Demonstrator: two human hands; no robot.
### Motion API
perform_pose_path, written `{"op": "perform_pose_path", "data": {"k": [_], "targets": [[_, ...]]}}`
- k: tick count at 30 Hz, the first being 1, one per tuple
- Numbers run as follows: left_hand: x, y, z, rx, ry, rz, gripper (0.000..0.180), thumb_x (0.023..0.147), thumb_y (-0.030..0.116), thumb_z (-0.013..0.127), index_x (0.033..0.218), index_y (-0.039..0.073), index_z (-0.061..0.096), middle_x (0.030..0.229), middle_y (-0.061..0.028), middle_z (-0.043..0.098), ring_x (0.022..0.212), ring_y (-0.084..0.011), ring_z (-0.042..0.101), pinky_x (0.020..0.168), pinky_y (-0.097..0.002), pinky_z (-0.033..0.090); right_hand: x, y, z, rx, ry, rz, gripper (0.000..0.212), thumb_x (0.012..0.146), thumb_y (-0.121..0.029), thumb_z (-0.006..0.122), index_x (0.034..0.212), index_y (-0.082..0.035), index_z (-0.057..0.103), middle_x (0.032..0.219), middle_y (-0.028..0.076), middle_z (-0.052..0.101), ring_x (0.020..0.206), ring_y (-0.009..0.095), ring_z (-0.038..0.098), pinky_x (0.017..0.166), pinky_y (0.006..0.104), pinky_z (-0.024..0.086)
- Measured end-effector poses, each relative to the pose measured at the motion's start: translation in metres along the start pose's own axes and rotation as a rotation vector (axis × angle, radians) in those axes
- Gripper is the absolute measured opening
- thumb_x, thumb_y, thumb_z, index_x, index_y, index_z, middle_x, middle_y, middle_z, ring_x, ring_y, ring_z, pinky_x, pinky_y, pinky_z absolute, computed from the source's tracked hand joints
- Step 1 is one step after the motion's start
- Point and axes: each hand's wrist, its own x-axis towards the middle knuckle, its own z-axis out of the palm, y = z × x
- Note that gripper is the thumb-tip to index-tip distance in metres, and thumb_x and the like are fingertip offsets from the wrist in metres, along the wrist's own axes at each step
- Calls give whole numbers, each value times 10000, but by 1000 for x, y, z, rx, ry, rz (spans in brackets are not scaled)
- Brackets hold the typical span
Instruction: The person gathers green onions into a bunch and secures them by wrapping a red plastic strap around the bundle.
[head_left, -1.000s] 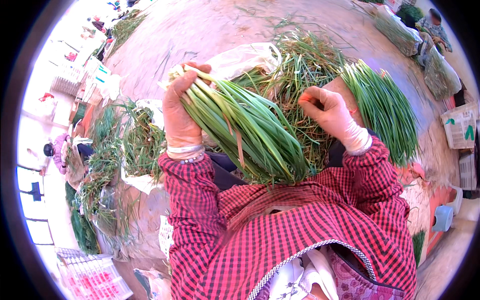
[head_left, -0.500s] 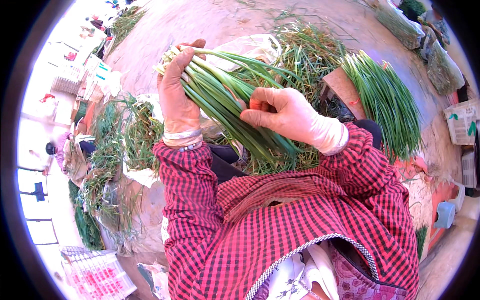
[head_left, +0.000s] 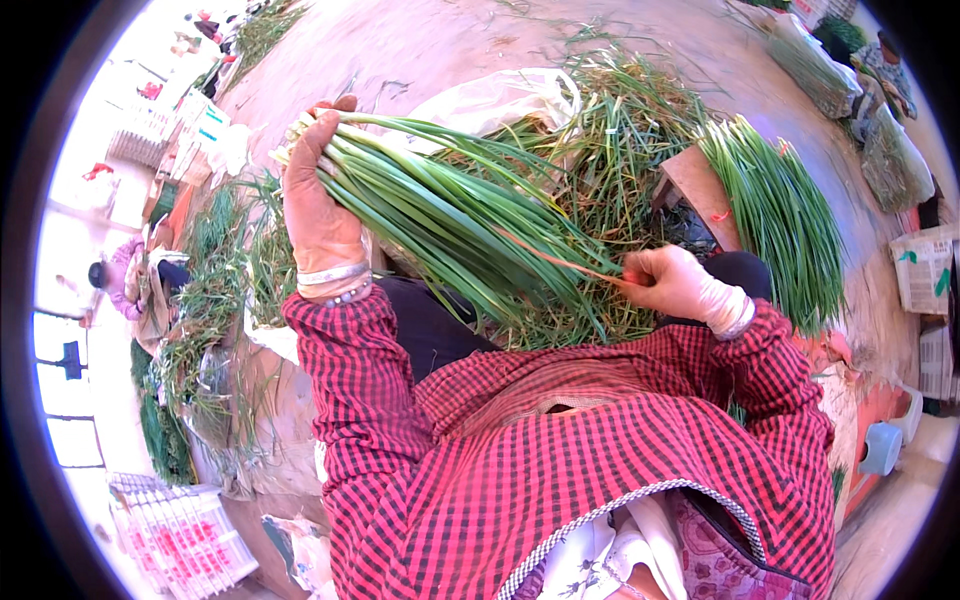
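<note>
A thick bunch of green chives (head_left: 440, 200) slants across the middle, white root ends at the upper left and leaf tips to the lower right. My left hand (head_left: 322, 215) is closed around it near the white ends and holds it above my lap. At the tip end, my right hand (head_left: 680, 285) pinches a thin orange-brown strand, seemingly a withered leaf (head_left: 560, 262), which runs back into the bunch. A neat stack of chives (head_left: 775, 220) lies over a brown board (head_left: 700, 195) on the right.
Beyond my hands lies a tangled heap of loose leaves (head_left: 630, 140) beside a white plastic sack (head_left: 510, 95). More leaves (head_left: 205, 300) cover the floor at left, near a seated person (head_left: 130, 280). Crates (head_left: 185, 535), filled clear bags (head_left: 890, 165) and a blue container (head_left: 880, 448) stand around.
My right hand has moved down and right, from the middle of the bunch to beyond its tips, drawing the brownish strand along. My left hand has shifted slightly left with the bunch.
</note>
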Motion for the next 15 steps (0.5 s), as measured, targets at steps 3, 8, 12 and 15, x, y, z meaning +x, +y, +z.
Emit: {"op": "perform_pose_path", "data": {"k": [3, 8, 12, 15], "targets": [[0, 1, 7, 12, 3, 24, 187, 860, 65, 663, 1038, 39, 610, 1090, -133, 646, 872, -207, 658, 797, -329, 560, -8, 55, 11, -641, 96, 48, 193, 751, -228, 669, 866, -79, 628, 813, 134, 647, 778, 324, 655, 681, 448, 517], [0, -6, 6, -20, 27, 17, 149, 871, 52, 660, 1015, 39, 622, 1073, -135, 669, 887, -194, 657, 797, -325, 563, 38, -69, -10, 40, 578, -524, 139, 832, -134, 675, 954, -68, 665, 848, 105, 641, 784, 306, 658, 685, 356, 530], [13, -11, 9, -37, 8, 20, 198, 855, 78, 703, 1022, 21, 613, 1135, -151, 662, 993, -208, 644, 902, -327, 530, 54, -118, -2, -114, 651, -629, 571, 766, -253, 742, 1269, -69, 543, 1188, 167, 581, 1118, 317, 576, 907, 393, 488], [21, -18, 14, -45, 48, 12, 213, 857, 77, 699, 1039, 21, 605, 1143, -152, 659, 994, -210, 643, 902, -332, 530, 95, -87, 12, -105, 741, -518, 972, 714, -338, 774, 1490, -47, 266, 1441, 269, 385, 1352, 401, 375, 1096, 445, 352]]}}
